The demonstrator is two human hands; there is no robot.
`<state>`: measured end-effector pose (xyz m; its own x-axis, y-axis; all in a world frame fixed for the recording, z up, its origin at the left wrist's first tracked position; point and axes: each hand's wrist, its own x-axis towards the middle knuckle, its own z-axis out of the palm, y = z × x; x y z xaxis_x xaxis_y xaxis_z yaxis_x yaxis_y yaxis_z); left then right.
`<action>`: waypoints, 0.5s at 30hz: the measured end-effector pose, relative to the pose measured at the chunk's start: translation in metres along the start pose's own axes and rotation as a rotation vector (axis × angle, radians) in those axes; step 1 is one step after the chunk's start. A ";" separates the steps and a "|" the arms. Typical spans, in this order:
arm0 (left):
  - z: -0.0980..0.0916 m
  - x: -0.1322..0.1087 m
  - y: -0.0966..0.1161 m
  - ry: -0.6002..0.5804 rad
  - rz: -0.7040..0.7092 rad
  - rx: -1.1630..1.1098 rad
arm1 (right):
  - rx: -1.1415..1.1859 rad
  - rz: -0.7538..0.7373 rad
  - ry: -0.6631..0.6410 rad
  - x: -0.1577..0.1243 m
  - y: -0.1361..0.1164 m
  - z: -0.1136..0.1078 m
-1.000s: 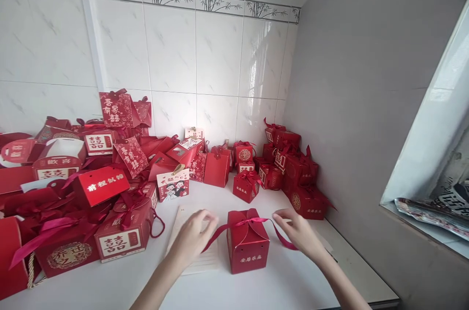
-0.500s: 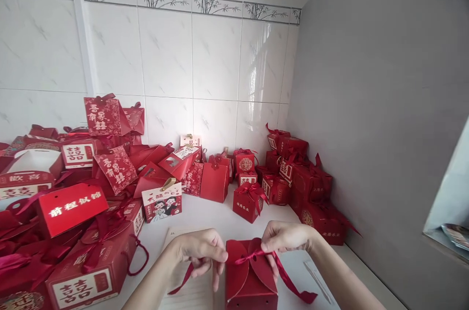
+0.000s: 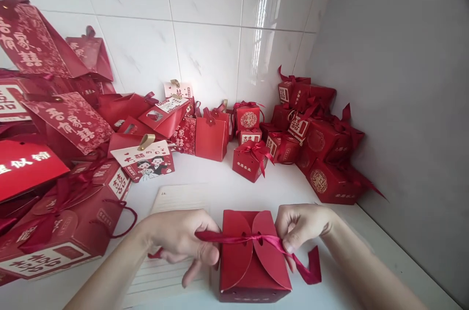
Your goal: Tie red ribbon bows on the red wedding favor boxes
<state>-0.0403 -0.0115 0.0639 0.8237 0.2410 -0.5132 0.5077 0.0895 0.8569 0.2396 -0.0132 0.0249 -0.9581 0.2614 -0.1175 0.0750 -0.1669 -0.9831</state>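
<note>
A red gift box [image 3: 236, 271] with curved, overlapping top flaps sits on the white table in front of me. Its dark red ribbon [image 3: 234, 239] crosses the top through holes in the flaps, with a twist or knot near the middle. My left hand [image 3: 183, 239] grips the ribbon's left part beside the box, lower fingers loose; a bit of ribbon shows behind the hand. On the other side, my right hand [image 3: 298, 232] pinches the ribbon between thumb and fingers at the box's upper right edge. The ribbon's free tail hangs below that hand.
A lined paper pad [image 3: 176, 202] lies under my left arm. Red boxes and bags, including a large handled box [image 3: 91, 212], are heaped at left. A small bowed box [image 3: 249, 163] stands ahead; more boxes [image 3: 330, 178] are stacked at right against the grey wall [image 3: 403, 104].
The view has tilted down and come closer. My left hand now has the ribbon's left part, which is drawn out straight across the box top. My right hand still pinches the right part.
</note>
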 end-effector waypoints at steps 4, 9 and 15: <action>0.010 -0.015 0.007 0.168 -0.118 0.206 | 0.044 -0.022 -0.023 -0.002 0.001 -0.002; 0.022 -0.017 0.008 0.406 0.079 0.347 | 0.116 0.005 -0.025 -0.007 0.000 0.002; 0.025 -0.013 0.015 0.345 -0.006 0.294 | -0.010 -0.007 0.073 -0.011 -0.014 0.011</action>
<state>-0.0373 -0.0370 0.0822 0.7137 0.5536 -0.4291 0.6032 -0.1743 0.7783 0.2463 -0.0239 0.0411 -0.9360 0.3308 -0.1202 0.0716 -0.1553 -0.9853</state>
